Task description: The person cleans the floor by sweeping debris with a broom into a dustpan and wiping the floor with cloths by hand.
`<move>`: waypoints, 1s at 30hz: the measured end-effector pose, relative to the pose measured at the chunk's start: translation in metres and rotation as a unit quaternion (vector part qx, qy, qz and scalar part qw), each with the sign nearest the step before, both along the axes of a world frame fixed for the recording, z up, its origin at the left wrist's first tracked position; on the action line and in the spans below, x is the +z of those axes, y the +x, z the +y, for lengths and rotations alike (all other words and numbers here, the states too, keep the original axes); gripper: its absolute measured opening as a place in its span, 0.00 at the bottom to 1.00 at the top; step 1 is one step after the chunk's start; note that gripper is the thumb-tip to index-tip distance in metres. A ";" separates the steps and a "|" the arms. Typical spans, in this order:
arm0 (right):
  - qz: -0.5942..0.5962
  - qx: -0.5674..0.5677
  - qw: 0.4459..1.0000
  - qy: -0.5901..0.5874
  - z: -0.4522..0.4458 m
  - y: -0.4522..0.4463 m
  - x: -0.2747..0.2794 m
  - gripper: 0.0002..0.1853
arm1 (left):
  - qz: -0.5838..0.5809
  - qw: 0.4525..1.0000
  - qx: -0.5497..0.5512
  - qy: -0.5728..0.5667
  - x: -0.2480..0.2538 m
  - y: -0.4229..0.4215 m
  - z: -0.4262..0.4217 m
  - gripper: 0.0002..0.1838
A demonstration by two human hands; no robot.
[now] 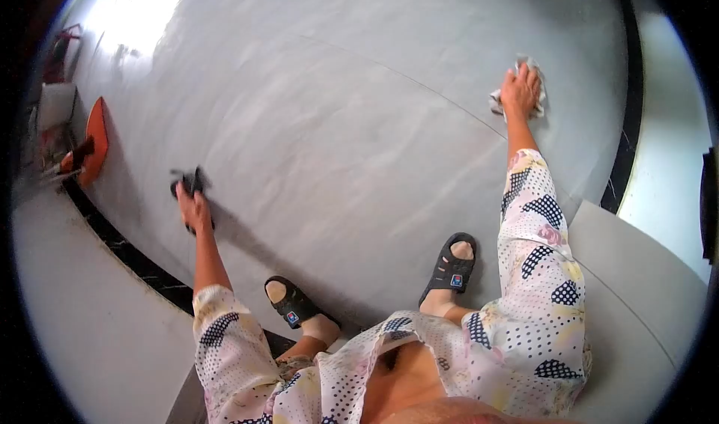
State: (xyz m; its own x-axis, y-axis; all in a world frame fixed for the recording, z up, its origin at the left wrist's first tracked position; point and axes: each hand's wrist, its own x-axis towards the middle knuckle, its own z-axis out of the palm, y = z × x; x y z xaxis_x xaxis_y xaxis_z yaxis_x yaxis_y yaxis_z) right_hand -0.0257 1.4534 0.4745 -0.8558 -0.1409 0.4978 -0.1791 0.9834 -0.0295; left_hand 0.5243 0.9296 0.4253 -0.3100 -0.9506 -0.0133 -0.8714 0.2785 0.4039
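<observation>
Rumpled cloth (496, 102) under the right hand (521, 91), at two o'clock.
It lies on the grey floor (329, 147), the fingers spread over it from above; it looks light, soft and hard to damage, best held by its bunched middle under a flat palm. At nine o'clock the left hand (195, 208) is at a blurred dark object (193, 178); I cannot tell whether it grips.
</observation>
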 end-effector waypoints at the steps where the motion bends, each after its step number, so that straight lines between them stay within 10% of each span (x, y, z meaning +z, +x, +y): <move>1: 0.016 0.024 1.000 0.001 -0.009 -0.003 -0.006 0.23 | 0.047 0.994 -0.076 -0.061 -0.016 -0.017 -0.016 0.29; 11: -0.100 0.448 0.888 -0.014 -0.139 0.075 -0.006 0.26 | 0.138 0.884 -0.445 -0.024 0.021 -0.292 0.141 0.33; 30: -0.277 0.466 0.839 -0.053 -0.074 0.298 -0.119 0.28 | 0.036 0.870 -0.470 0.141 -0.055 -0.152 0.308 0.41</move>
State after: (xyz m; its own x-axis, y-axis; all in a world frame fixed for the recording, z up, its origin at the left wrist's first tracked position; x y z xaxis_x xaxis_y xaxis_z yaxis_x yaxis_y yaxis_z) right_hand 0.2718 1.3790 0.3553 -0.5028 -0.8570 0.1133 -0.7986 0.4103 -0.4403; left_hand 0.3725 1.2373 0.3701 -0.9591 -0.2381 -0.1533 -0.2811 0.7356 0.6163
